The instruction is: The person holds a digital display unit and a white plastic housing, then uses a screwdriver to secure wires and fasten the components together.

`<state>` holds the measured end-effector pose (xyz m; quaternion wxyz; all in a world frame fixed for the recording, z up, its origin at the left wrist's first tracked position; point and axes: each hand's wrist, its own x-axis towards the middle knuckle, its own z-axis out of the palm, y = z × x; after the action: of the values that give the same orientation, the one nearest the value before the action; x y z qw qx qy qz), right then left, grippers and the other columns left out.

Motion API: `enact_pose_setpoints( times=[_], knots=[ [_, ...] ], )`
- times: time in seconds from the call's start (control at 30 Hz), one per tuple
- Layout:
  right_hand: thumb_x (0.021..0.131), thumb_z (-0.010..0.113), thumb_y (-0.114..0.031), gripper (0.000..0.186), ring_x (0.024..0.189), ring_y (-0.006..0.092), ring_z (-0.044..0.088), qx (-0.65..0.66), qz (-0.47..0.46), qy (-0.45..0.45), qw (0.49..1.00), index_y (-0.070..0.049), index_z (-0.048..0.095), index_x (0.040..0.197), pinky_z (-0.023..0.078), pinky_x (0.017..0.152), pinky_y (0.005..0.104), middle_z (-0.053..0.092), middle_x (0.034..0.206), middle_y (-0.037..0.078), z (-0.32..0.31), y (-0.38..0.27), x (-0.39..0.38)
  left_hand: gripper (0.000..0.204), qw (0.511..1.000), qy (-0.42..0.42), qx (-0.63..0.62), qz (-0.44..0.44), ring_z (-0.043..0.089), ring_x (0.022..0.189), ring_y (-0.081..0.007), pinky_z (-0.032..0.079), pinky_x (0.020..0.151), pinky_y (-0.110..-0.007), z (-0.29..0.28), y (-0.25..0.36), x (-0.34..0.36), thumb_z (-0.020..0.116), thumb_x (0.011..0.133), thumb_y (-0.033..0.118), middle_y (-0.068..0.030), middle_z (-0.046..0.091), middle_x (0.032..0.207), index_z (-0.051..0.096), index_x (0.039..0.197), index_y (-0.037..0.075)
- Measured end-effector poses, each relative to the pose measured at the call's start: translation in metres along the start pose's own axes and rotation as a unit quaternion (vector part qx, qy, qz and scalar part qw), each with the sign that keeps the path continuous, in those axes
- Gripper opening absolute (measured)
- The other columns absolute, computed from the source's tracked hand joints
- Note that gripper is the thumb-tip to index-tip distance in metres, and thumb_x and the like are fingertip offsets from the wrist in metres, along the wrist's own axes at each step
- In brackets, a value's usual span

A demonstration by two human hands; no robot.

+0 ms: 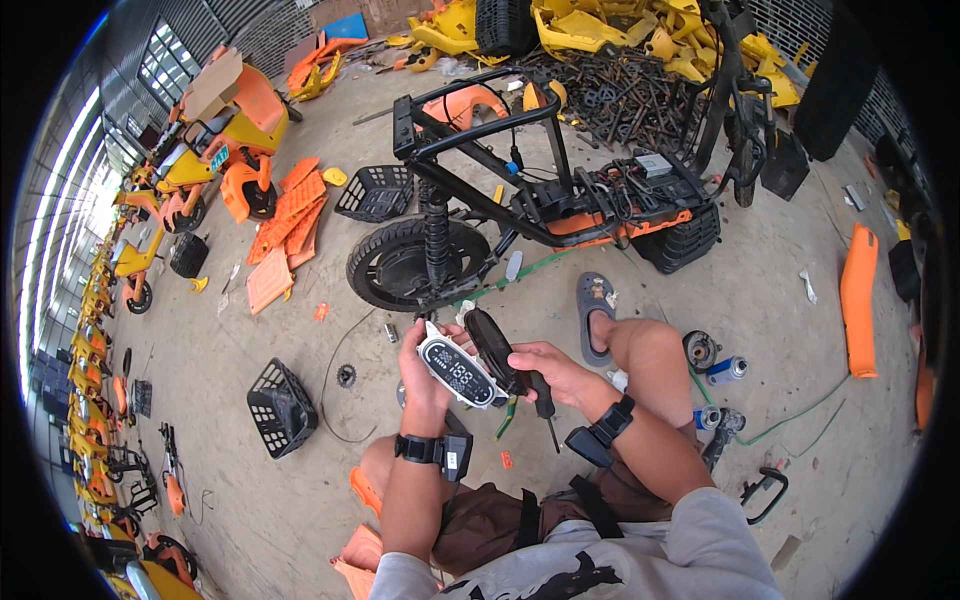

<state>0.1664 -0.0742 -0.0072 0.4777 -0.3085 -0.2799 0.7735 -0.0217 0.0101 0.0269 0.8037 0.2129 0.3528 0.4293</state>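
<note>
My left hand (pixel 420 374) is closed on the edge of a scooter dashboard display (pixel 461 373), an oval panel with a white rim and a dark face with pale digits. Right beside it, a dark curved housing (pixel 487 338) is pinched by my right hand (pixel 560 372). That same hand also keeps a screwdriver (pixel 543 400) with a black handle, its thin shaft pointing down toward my lap. The display and the housing sit close together; whether they touch I cannot tell.
A stripped scooter frame (pixel 480 145) with its rear wheel (pixel 392 268) stands ahead. Black baskets (pixel 281 408), orange panels (pixel 290 215), a spray can (pixel 727 371) and a power tool (pixel 722 432) lie around. Metal scrap (pixel 625 105) is heaped at the back; scooters (pixel 215 140) line the left.
</note>
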Motion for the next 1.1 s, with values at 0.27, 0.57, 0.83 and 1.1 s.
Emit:
enact_pose_setpoints(
  times=[0.27, 0.57, 0.83, 1.1],
  knots=[
    [0.092, 0.063, -0.031, 0.031, 0.048, 0.0078, 0.052, 0.009, 0.000, 0.001, 1.000, -0.001, 0.063, 0.101, 0.041, 0.045, 0.0197, 0.062, 0.071, 0.004, 0.000, 0.003, 0.002, 0.048, 0.999, 0.000, -0.026, 0.034, 0.065, 0.076, -0.0305, 0.056, 0.073, -0.043, -0.008, -0.003, 0.007, 0.046, 0.094, 0.042, -0.0161, 0.066, 0.082, 0.063, 0.083, -0.002],
    [0.094, 0.059, -0.034, 0.035, 0.049, 0.0097, 0.051, 0.066, 0.010, 0.006, 0.998, 0.000, 0.063, 0.104, 0.041, 0.044, 0.0218, 0.065, 0.077, 0.005, -0.003, 0.008, 0.006, 0.047, 0.999, -0.016, -0.034, -0.006, 0.064, 0.075, -0.0295, 0.055, 0.068, -0.046, -0.012, -0.001, 0.006, 0.043, 0.094, 0.043, -0.0154, 0.065, 0.081, 0.060, 0.085, 0.001],
    [0.093, 0.051, -0.042, 0.040, 0.046, 0.0125, 0.048, 0.154, 0.042, 0.061, 0.985, -0.005, 0.056, 0.104, 0.039, 0.043, 0.0252, 0.066, 0.111, 0.018, -0.003, 0.003, 0.010, 0.036, 0.980, 0.060, -0.144, 0.122, 0.059, 0.073, -0.0271, 0.051, 0.076, -0.044, -0.021, -0.003, 0.014, 0.042, 0.093, 0.035, -0.0111, 0.060, 0.077, 0.056, 0.083, 0.003],
    [0.095, 0.047, -0.040, 0.049, 0.047, 0.0145, 0.048, 0.223, -0.023, -0.057, 0.973, -0.003, 0.051, 0.126, 0.042, 0.046, 0.0264, 0.059, 0.124, 0.023, -0.010, -0.001, 0.006, 0.028, 0.966, 0.065, -0.193, 0.161, 0.053, 0.073, -0.0257, 0.047, 0.078, -0.043, -0.018, 0.003, 0.011, 0.039, 0.092, 0.028, -0.0097, 0.056, 0.079, 0.051, 0.083, 0.004]
  ],
)
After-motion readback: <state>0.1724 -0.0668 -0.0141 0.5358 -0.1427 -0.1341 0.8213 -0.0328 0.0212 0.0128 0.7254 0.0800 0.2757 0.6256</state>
